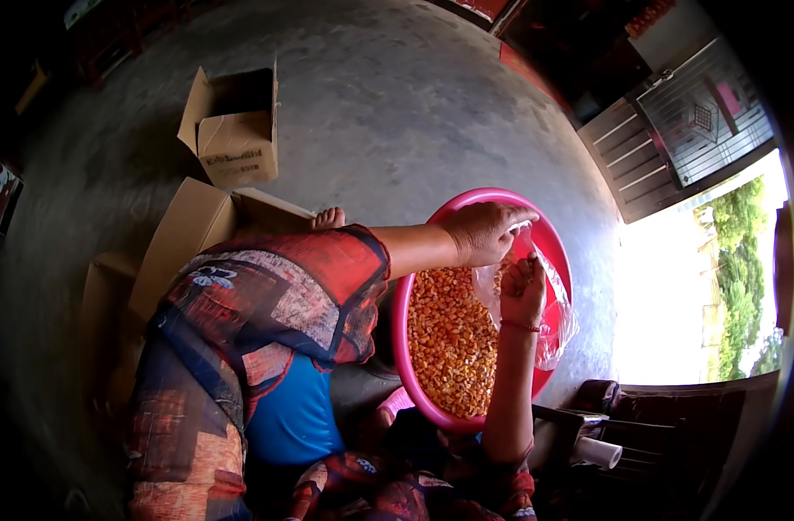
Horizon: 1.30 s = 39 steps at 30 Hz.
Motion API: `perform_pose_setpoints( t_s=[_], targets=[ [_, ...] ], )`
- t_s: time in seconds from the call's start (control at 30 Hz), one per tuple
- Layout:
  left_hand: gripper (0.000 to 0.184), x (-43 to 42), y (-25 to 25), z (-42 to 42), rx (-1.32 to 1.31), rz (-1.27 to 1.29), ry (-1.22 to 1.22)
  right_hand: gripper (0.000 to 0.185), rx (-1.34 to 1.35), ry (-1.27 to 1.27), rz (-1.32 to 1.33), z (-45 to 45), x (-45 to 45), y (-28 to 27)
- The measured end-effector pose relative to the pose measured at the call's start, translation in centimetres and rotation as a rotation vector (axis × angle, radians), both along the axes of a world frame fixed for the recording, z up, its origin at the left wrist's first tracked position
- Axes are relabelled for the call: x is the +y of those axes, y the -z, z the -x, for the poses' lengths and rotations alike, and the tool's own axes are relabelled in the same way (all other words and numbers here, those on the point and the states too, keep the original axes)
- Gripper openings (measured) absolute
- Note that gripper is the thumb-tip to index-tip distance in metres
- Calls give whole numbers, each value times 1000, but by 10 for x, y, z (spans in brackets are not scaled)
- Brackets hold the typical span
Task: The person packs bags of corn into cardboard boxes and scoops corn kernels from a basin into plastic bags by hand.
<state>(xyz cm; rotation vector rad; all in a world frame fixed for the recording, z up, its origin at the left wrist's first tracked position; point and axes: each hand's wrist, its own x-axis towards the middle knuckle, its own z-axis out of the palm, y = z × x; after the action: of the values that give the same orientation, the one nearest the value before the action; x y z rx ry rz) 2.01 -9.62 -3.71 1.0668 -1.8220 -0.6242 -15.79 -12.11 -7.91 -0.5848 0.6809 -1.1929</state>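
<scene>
Two-handed grip on the clear plastic bag (553,334), three o'clock in the pink basin (401,334): left hand (482,234) pinching its edge at twelve, right hand (524,291) curled around it at two, and uneven tugging could tear it over the corn kernels (449,343).

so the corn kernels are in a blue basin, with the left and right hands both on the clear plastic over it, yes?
Not quite: the basin is pink, not blue, as the head view shows. It does hold corn kernels, with the left hand and right hand on the clear plastic over it.
</scene>
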Motion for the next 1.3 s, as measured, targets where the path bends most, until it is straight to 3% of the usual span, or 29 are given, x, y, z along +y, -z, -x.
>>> perform_pose_setpoints(
  t_s=[0.07,0.17,0.33,0.4,0.43,0.47,0.5,0.53,0.6,0.63,0.73,0.8,0.83,0.87,0.93,1.07,1.17,1.3],
  targets=[
    [39,-3,6,-1,34,14,12,14,-16,-4,9,8,0,3],
    [37,-9,13,-3,-79,-44,216,15,-24,4,49,20,-1,5],
    [36,-3,16,1,-149,40,-7,15,-30,82,27,9,-1,-7],
    [35,-3,16,0,-114,61,-2,16,-57,9,10,4,-5,-6],
    [35,-3,14,-1,-127,45,4,16,-123,-164,103,2,-8,-2],
    [35,-3,13,0,-140,31,11,17,22,102,54,-26,5,-16],
    [40,-9,18,0,-162,40,17,17,-15,-114,130,-20,-9,0],
    [41,-14,30,1,-175,234,-18,18,-48,-329,206,-11,-20,15],
    [41,-6,12,-4,-179,-52,48,23,365,4,313,-28,11,-4],
    [41,-4,7,-5,-179,-49,53,25,592,45,401,-29,23,-18],
    [42,5,8,-3,-231,-90,55,21,788,65,647,-16,42,-34],
    [48,9,13,-1,-339,-21,-45,16,712,-199,615,-4,57,-36],
    [48,7,17,0,-341,-18,-40,11,804,-284,568,-3,70,-34],
    [51,4,21,0,-343,6,-54,12,786,-402,729,-1,74,-23],
    [54,1,23,1,-355,33,-55,19,1072,-608,1217,-8,75,-21],
    [56,4,12,-1,-258,-20,-10,21,1289,-589,1476,-18,103,13],
    [34,5,10,0,-212,108,-9,16,1206,-649,1424,-18,107,18],
    [32,4,8,1,-208,47,23,15,1258,-770,1304,-14,109,24]
  ],
)
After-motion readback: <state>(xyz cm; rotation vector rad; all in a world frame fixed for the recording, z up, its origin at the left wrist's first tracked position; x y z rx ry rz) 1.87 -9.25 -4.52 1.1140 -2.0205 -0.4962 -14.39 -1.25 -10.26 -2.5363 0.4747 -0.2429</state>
